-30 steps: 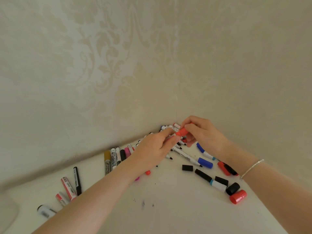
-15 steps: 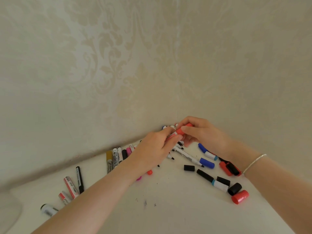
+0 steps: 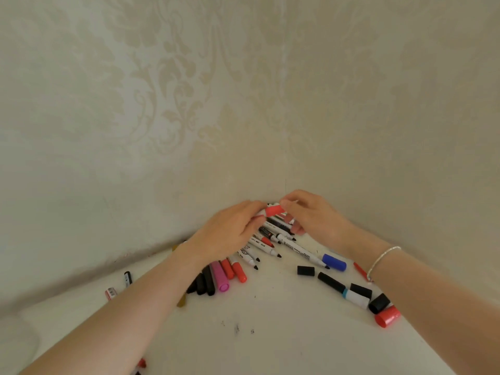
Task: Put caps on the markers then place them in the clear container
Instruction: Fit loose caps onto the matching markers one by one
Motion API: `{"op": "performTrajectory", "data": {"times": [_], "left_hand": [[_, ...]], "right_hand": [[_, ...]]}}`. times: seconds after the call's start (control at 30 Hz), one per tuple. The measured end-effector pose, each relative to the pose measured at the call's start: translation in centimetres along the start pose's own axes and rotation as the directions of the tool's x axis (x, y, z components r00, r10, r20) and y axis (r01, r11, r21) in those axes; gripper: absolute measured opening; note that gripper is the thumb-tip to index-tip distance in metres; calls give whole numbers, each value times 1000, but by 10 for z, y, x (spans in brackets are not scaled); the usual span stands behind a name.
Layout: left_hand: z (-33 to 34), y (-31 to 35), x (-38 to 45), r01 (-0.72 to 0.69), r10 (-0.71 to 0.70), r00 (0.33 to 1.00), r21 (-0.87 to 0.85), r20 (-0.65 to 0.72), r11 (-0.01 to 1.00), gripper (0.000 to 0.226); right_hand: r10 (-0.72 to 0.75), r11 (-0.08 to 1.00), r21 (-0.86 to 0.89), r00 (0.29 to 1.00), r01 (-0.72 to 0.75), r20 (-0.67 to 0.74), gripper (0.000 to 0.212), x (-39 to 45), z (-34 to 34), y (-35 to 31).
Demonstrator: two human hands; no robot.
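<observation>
Grip: while my arms are reaching into the wall corner, I am holding a red-capped marker (image 3: 273,211) between both hands, above the pile.
Left hand: my left hand (image 3: 230,234) is curling its fingers round the marker's white barrel end; only a short piece of the barrel is showing.
Right hand: my right hand (image 3: 311,215) is pinching the red cap end with thumb and fingertips; a bracelet (image 3: 381,259) is sitting on that wrist.
Cap seating: I cannot tell whether the red cap is pressed fully home.
Uncapped markers: several white markers (image 3: 266,247) with bare black tips are lying fanned on the white table (image 3: 270,347) just below my hands.
Capped group: black, pink and red markers (image 3: 216,278) are lying side by side beneath my left wrist.
Right-side items: a blue-capped marker (image 3: 334,262), a loose black cap (image 3: 305,270), a black-and-white marker (image 3: 343,289) and a loose red cap (image 3: 387,316) are lying near my right forearm.
Clear container: a faint pale edge is showing at far left; I cannot tell what it is.
</observation>
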State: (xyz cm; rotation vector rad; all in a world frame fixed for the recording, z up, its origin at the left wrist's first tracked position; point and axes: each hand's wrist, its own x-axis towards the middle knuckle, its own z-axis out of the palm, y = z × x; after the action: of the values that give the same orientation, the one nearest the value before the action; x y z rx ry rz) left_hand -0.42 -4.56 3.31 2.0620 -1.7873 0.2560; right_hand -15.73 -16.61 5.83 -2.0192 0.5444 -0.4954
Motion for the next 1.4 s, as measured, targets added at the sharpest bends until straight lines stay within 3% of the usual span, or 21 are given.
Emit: {"op": "performTrajectory", "data": {"times": [0.1, 0.3, 0.5, 0.67, 0.8, 1.1, 1.27, 1.4], "left_hand": [[3, -39, -13, 104, -103, 994, -23, 47, 994, 29], [9, -69, -34, 143, -155, 969, 74, 190, 987, 38], [18, -73, -37, 271, -248, 946, -90, 208, 958, 54], [21, -64, -24, 298, -290, 941, -23, 175, 954, 36], [27, -56, -12, 344, -337, 932, -36, 131, 938, 29], [36, -53, 3, 452, -455, 890, -130, 7, 882, 32], [41, -61, 1, 484, -491, 871, -178, 8, 857, 32], [49, -61, 1, 455, -457, 889, -133, 18, 880, 29]], "right_hand": [[96, 990, -90, 987, -108, -130, 19, 2, -8, 19], [216, 956, -161, 961, -244, -172, 19, 3, -10, 51], [255, 943, -164, 944, -291, -209, 23, 9, -17, 64], [252, 944, -126, 916, -303, -313, 28, 12, -44, 66], [227, 912, -251, 908, -325, -351, 29, 10, -61, 72], [219, 660, -705, 964, -261, -152, 15, 2, -44, 78], [216, 598, -759, 964, -257, -156, 19, 4, -47, 72], [366, 560, -775, 927, -292, -84, 16, 3, -63, 58]]}}
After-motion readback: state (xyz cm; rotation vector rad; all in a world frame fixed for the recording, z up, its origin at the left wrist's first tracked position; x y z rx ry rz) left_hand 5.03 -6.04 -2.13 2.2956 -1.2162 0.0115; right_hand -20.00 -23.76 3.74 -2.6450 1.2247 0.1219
